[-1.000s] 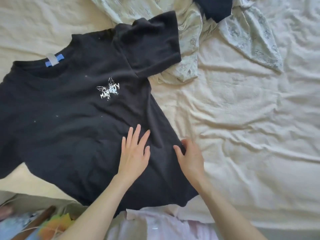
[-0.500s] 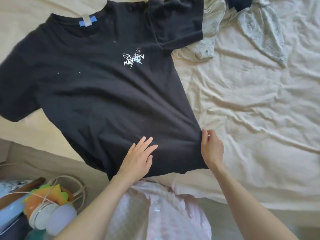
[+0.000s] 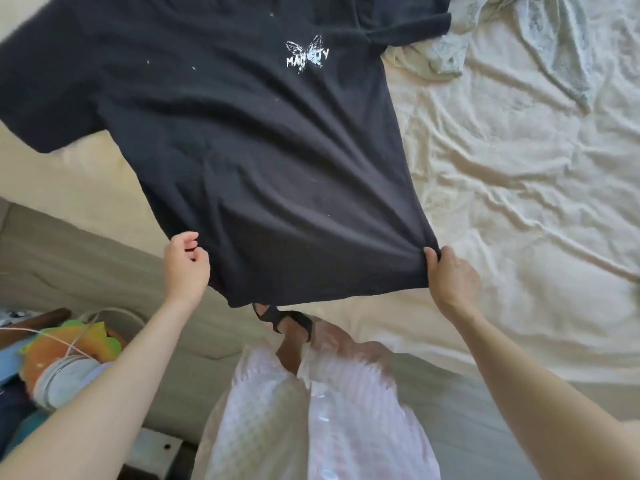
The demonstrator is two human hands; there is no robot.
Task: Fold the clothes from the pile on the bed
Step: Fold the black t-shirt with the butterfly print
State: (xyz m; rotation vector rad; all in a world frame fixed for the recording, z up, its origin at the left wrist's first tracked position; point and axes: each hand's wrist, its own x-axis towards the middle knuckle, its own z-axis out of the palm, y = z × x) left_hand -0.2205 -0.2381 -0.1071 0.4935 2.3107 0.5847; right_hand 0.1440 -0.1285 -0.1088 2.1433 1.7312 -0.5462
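Note:
A black T-shirt (image 3: 242, 140) with a white butterfly print lies face up across the cream bed sheet (image 3: 519, 174), its hem hanging over the bed's near edge. My left hand (image 3: 185, 266) grips the hem's left corner with curled fingers. My right hand (image 3: 450, 275) pinches the hem's right corner, and the fabric bunches there. Between my hands the hem is pulled taut and lifted slightly. The shirt's collar is out of view at the top.
A pale patterned garment (image 3: 540, 39) lies crumpled at the top right beside the shirt's sleeve. To the lower left, off the bed, sits a bin of colourful items and cords (image 3: 59, 358). My foot in a black sandal (image 3: 291, 323) stands below the hem.
My left hand has left the shirt's front and taken the hem's left corner. My right hand now pinches the right corner, and the shirt has slid toward me.

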